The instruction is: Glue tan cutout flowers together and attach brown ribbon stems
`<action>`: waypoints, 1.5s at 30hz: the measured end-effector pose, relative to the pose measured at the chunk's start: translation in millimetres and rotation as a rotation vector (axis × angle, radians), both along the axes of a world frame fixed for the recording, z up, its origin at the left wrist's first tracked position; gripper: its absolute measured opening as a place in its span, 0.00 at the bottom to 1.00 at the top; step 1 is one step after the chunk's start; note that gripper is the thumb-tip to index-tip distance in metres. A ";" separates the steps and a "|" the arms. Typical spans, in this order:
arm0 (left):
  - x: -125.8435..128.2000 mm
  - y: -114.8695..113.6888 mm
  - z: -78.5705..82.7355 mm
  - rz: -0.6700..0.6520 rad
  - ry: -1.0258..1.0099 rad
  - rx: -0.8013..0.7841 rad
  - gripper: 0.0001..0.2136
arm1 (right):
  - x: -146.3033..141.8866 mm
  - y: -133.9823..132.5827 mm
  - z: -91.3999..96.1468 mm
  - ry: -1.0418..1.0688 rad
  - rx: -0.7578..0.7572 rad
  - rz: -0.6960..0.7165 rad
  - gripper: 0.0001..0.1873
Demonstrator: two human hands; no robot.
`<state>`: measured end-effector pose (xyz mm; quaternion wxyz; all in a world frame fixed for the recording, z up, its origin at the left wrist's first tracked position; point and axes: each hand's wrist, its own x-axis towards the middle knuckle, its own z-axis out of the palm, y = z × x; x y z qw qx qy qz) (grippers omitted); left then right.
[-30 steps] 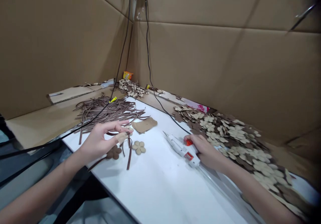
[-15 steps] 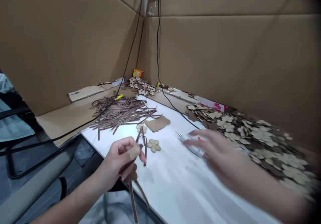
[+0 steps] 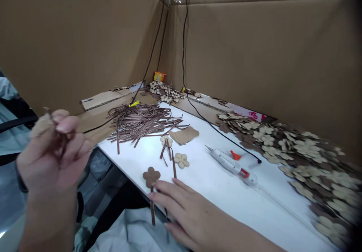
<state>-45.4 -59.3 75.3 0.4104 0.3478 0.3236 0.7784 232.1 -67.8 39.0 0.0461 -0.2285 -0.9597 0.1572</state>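
Observation:
My left hand (image 3: 52, 150) is raised off the left of the white table (image 3: 215, 191), blurred, with its fingers pinched together on something small that I cannot make out. My right hand (image 3: 183, 210) lies flat at the table's front edge, fingers stretched out, touching the brown strips below a dark brown flower piece (image 3: 151, 175). A tan flower piece (image 3: 181, 160) and a strip loop (image 3: 167, 148) lie just beyond. The white glue gun (image 3: 230, 163) rests alone on the table, to the right.
A heap of brown strips (image 3: 141, 122) lies at the back left, with a torn cardboard scrap (image 3: 185, 134) beside it. Many tan and brown flower cutouts (image 3: 294, 150) are piled along the right. Cardboard walls enclose the table; black cables (image 3: 183, 56) hang in the corner.
My right hand let go of the glue gun and came across to the front edge by the brown flower. My left hand lifted up and away to the left. The view shifted left.

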 end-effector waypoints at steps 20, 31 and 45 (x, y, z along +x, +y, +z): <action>2.5 -1.3 -54.9 -0.001 0.734 -0.237 0.10 | -10.9 -7.5 6.7 0.159 0.533 -0.009 0.17; 15.6 -1.1 -67.5 -0.156 0.707 -0.218 0.11 | -45.3 213.9 152.5 0.295 0.321 -0.853 0.30; 56.7 -9.7 -70.5 -0.311 0.636 -0.321 0.15 | 11.7 72.1 70.1 -0.233 0.062 -0.290 0.20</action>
